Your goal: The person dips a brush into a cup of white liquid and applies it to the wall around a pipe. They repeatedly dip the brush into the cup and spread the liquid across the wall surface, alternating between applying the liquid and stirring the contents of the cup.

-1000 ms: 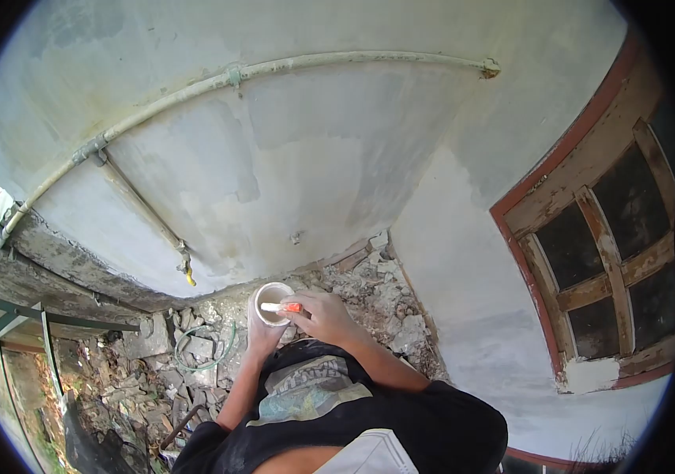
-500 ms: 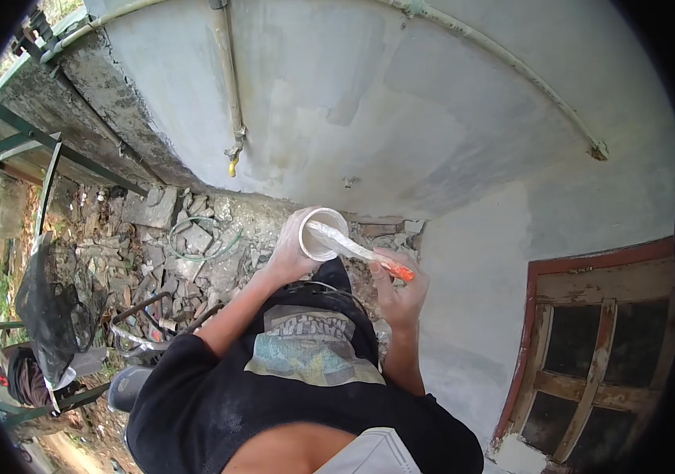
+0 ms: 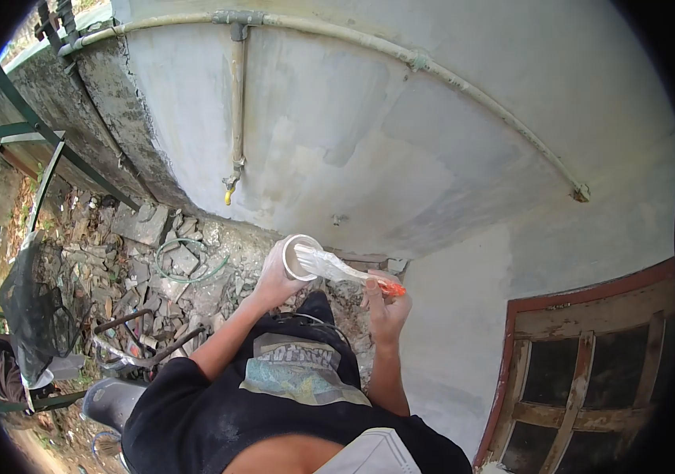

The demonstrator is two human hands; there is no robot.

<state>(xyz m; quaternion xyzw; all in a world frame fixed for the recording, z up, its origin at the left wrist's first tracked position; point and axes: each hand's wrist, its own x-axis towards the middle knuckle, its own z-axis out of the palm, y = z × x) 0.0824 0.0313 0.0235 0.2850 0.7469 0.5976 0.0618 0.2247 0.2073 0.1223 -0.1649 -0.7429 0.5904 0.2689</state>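
Note:
My left hand (image 3: 272, 278) is wrapped round a white cup (image 3: 287, 265), its open mouth tilted up toward me. A paintbrush (image 3: 333, 266) coated in white paint is in my right hand (image 3: 387, 314). My fingers pinch its orange-ended handle, which points right. The brush head lies across the cup's right rim, its bristle tips over the mouth. White dust or paint covers both hands. How much paint the cup holds is hidden.
A grey-white wall (image 3: 432, 158) stands ahead, carrying a pipe (image 3: 337, 31) and a yellow-handled tap (image 3: 229, 193). Broken stones (image 3: 148, 268) and a green hose loop (image 3: 165, 272) lie at its foot. A wooden door (image 3: 582, 395) is at right; a green metal frame (image 3: 45, 130) stands at left.
The brush has come partly out of the cup, so its white head now shows above the rim. In the view, both hands and the cup sit slightly lower and further left.

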